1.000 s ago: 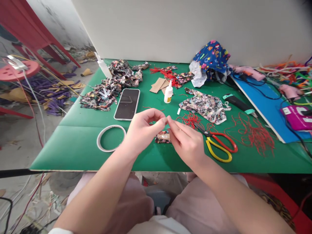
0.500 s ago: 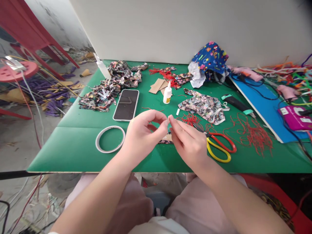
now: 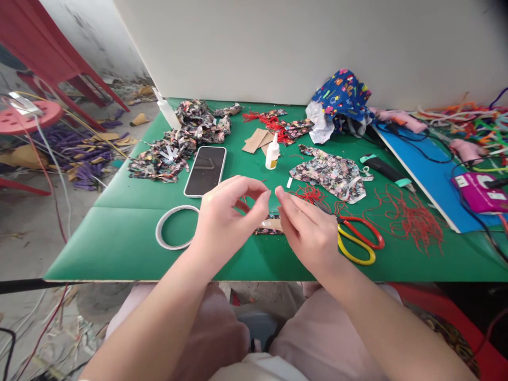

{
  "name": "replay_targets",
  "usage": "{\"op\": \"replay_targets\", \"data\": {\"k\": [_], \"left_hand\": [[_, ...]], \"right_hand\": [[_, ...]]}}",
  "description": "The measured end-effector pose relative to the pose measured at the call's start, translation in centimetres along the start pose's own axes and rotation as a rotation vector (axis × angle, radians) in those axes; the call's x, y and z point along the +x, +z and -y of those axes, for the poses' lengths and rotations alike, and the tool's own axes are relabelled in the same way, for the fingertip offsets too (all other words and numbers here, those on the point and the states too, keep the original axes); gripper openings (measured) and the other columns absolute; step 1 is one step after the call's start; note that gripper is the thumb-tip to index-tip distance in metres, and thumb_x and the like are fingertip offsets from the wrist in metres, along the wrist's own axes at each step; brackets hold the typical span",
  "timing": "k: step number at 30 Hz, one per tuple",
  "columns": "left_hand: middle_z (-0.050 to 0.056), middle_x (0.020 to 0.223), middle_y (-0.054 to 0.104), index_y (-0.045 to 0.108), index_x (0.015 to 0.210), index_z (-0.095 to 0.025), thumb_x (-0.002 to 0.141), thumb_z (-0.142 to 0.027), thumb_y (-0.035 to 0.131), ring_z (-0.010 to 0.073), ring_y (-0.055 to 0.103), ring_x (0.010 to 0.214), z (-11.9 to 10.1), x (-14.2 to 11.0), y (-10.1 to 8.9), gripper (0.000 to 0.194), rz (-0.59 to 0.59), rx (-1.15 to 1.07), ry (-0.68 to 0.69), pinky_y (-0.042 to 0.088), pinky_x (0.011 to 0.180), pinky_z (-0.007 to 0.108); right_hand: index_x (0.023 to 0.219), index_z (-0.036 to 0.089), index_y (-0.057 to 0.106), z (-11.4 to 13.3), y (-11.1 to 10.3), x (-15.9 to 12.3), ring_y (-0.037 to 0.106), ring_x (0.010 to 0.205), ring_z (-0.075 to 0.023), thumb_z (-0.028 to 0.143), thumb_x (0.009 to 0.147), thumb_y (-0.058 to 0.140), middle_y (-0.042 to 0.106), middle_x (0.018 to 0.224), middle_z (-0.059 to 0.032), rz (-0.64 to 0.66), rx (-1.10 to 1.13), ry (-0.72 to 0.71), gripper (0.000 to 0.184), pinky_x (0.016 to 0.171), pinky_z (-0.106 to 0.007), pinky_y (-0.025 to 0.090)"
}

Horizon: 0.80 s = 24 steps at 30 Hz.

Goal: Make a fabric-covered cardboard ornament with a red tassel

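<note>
Both of my hands hover over the front middle of the green table (image 3: pixel 119 243). My left hand (image 3: pixel 224 217) has its thumb and forefinger pinched together. My right hand (image 3: pixel 307 230) is also pinched, its fingertips a small gap away from the left ones. Whatever the fingers hold is too small to make out. Just beneath the hands lies a small floral fabric piece (image 3: pixel 270 226). Red and yellow scissors (image 3: pixel 357 239) lie right of my right hand, partly under it. A white tape ring (image 3: pixel 177 226) lies left of my left hand.
Behind the hands are a phone (image 3: pixel 206 170), a glue bottle (image 3: pixel 272 152), cardboard bits (image 3: pixel 257 138) and floral fabric (image 3: pixel 331 172). Fabric scraps (image 3: pixel 182 137) lie at the back left and blue cloth (image 3: pixel 343 98) at the back. Red thread (image 3: pixel 410 219), a utility knife (image 3: pixel 387 169) and a blue board (image 3: pixel 431 172) are on the right.
The pinched fingertips of my two hands, touching before, have drawn slightly apart. The hands stay over the same spot. Nothing on the table has moved.
</note>
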<state>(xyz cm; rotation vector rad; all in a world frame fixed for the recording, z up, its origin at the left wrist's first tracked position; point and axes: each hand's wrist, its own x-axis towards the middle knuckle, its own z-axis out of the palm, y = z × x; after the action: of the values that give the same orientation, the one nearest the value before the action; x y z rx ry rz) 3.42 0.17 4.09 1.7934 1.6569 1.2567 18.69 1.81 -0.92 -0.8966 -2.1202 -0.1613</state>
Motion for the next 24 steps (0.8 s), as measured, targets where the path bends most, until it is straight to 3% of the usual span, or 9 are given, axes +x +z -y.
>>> {"op": "replay_targets", "data": {"k": [10,24], "left_hand": [[-0.001,0.074,0.064,0.062,0.077,-0.019,0.076,-0.021,0.052,0.011,0.057,0.07,0.26,-0.22,0.55,0.01,0.092,0.135,0.071,0.044,0.056,0.017],[-0.001,0.071,0.062,0.062,0.073,-0.019,0.075,-0.021,0.051,0.0099,0.054,0.064,0.87,-0.06,0.68,0.011,0.077,0.202,0.04,0.04,0.054,0.018]], "right_hand": [[0.137,0.018,0.032,-0.35,-0.14,-0.33,0.061,0.083,-0.0146,0.016,0.086,0.046,0.058,0.12,-0.0071,0.102,-0.198,-0.083,0.053,0.072,-0.027,0.047],[0.131,0.016,0.042,-0.11,0.04,-0.13,0.06,0.074,-0.0126,0.014,0.084,0.049,0.059,0.119,-0.0054,0.101,-0.251,-0.119,0.048,0.062,-0.027,0.044]]}}
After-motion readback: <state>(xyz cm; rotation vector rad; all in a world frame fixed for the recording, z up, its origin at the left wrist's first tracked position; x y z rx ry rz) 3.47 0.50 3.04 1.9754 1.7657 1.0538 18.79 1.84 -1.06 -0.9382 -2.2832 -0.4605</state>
